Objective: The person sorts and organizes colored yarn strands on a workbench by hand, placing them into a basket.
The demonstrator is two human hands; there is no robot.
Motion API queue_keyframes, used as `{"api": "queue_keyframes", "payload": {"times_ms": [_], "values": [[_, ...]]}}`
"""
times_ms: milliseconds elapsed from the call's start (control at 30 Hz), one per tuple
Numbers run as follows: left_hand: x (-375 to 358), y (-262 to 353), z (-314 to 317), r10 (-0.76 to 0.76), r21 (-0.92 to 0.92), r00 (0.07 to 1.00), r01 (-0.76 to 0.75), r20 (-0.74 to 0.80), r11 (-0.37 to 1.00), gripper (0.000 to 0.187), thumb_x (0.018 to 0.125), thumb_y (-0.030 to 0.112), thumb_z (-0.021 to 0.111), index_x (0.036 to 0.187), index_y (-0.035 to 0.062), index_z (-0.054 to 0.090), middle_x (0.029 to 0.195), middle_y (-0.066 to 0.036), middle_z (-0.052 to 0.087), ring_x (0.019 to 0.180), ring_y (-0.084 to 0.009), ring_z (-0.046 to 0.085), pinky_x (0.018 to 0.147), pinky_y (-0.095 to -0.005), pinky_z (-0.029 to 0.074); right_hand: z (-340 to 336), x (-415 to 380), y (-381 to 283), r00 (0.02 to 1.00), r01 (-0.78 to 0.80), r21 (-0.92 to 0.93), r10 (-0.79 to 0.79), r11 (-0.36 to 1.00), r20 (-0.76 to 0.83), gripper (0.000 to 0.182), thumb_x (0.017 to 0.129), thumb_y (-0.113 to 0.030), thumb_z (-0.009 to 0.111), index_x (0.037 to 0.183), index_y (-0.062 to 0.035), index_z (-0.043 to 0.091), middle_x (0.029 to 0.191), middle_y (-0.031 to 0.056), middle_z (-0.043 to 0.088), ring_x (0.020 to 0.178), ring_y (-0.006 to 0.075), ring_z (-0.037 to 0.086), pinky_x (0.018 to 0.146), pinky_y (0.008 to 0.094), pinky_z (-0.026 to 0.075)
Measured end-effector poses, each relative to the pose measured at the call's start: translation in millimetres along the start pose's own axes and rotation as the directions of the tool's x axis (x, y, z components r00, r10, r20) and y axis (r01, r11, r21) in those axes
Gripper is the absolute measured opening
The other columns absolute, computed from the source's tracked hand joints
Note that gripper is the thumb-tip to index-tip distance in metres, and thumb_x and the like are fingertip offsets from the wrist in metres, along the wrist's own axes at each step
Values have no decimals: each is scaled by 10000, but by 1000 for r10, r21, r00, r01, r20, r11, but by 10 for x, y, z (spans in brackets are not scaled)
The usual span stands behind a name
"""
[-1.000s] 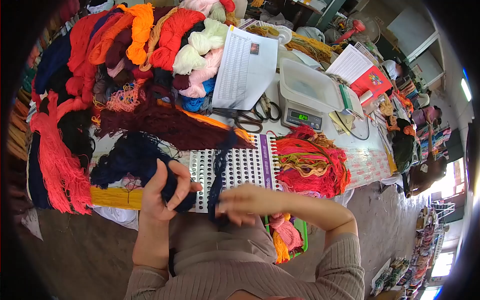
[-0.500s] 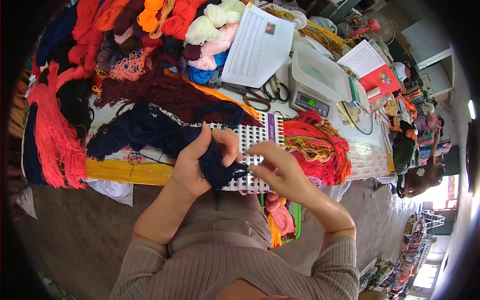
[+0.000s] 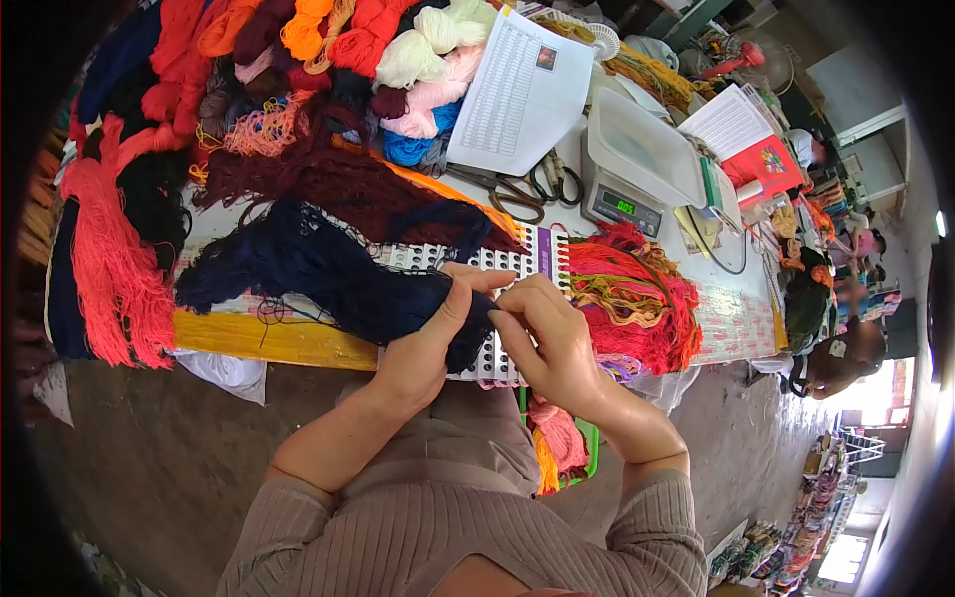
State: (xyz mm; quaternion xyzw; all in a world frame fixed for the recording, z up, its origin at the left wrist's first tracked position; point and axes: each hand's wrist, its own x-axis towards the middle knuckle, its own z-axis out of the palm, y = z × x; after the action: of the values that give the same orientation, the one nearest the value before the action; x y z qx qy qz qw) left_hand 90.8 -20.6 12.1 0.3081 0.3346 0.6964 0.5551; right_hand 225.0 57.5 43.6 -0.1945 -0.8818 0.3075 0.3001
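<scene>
A navy blue yarn skein (image 3: 333, 274) stretches from the left across the table to my two hands. My left hand (image 3: 423, 348) is closed round its near end, thumb on top. My right hand (image 3: 552, 343) pinches the tip of the same yarn, its fingertips just right of the left hand. Beneath both hands lies a white board with rows of round holes (image 3: 500, 350), partly covered by the yarn. A bundle of red, pink and olive yarn (image 3: 637, 298) is looped on the board's right edge.
Behind lie dark maroon yarn (image 3: 288, 194), scissors (image 3: 517, 199), a printed sheet (image 3: 517, 95) and a digital scale (image 3: 622, 206) bearing a clear plastic tub (image 3: 642, 144). Coral yarn (image 3: 119, 269) hangs at the left edge. A green crate (image 3: 594, 453) stands below. People are at the far right.
My left hand has turned and lowered over the yarn. My right fingers have come together on its tip, closer to the left hand. The scale's reading has changed.
</scene>
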Motion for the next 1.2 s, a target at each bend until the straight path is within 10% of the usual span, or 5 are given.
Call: {"api": "queue_keyframes", "payload": {"times_ms": [267, 433, 533, 767, 1200], "values": [[54, -22, -145, -98, -374, 995, 98, 19, 922, 505, 963, 392, 335, 1210, -28, 470, 614, 65, 336, 598, -47, 402, 699, -237, 406, -99, -108, -41, 765, -564, 780, 528, 272, 369, 137, 947, -142, 419, 945, -13, 466, 773, 80, 580, 443, 109, 487, 474, 204, 387], [11, 211, -163, -280, 67, 960, 279, 8, 958, 425, 934, 363, 454, 1124, 4, 578, 585, 50, 425, 475, -17, 347, 450, -174, 293, -77, -222, 40, 781, -589, 456, 325, 667, 533, 189, 918, -164, 518, 795, -21, 519, 645, 1, 485, 515, 57, 468, 458, 211, 365], [-8, 325, -630, -382, 182, 809, 336, 447, 924, 356, 909, 358, 505, 932, 24, 629, 617, 25, 473, 429, -17, 313, 385, -179, 232, -449, -252, 81, 848, -528, 404, 485, 747, 212, 160, 899, -146, 539, 825, -12, 586, 612, -16, 490, 540, 58, 494, 478, 213, 392], [-150, 1350, -2165, 209, -549, 977, -159, 30, 820, 292, 986, 308, 302, 934, 68, 461, 593, 30, 257, 427, -50, 214, 360, -221, 185, -1957, -679, 1194, 659, -372, 457, 577, 808, -483, 184, 902, -182, 532, 847, -19, 596, 579, -25, 446, 463, 52, 364, 430, 189, 270], [-327, 2898, -4438, 559, -350, 803, -594, -206, 724, 214, 941, 127, 402, 1023, -17, 537, 570, 38, 228, 475, -80, 226, 461, -224, 194, -3837, -2084, 2221, 65, -494, 598, 712, 632, -699, 168, 859, -196, 598, 824, -32, 594, 576, -38, 459, 448, 59, 420, 390, 163, 329]]}}
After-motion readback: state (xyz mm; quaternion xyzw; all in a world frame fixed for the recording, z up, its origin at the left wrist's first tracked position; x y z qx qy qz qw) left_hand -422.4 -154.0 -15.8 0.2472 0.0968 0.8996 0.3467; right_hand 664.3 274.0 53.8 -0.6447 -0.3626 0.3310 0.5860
